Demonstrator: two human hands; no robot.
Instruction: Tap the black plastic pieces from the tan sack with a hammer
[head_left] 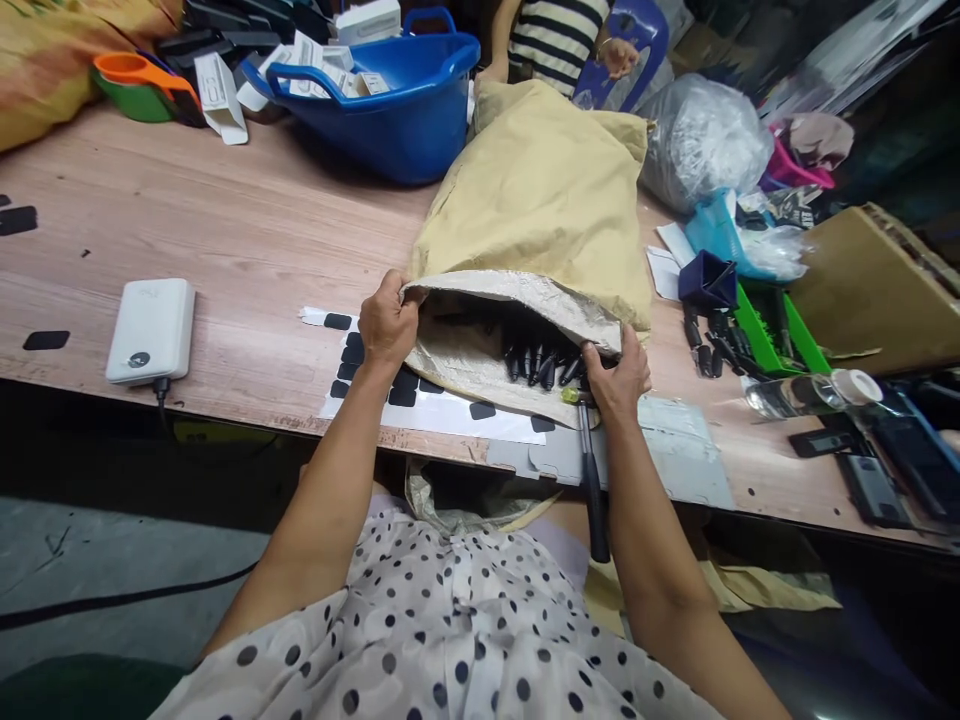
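A tan paper sack (540, 200) lies on the wooden table (225, 240) with its mouth facing me. My left hand (386, 322) pinches the left edge of the sack's mouth. My right hand (619, 378) grips the right edge and holds the mouth wide. Inside the opening lie several small black plastic parts (541, 366). A screwdriver (591, 470) with a black handle sticks out over the table edge just below my right hand. A white sheet with black rounded stickers (420, 400) lies under the sack's mouth.
A white power bank (150, 330) with a cable sits at left. A blue tub (405, 100) of white boxes stands behind. At right are a green tray (780, 340), loose black parts (705, 345), a plastic bottle (810, 392) and a cardboard box (877, 290). Another person in a striped top (559, 35) sits across.
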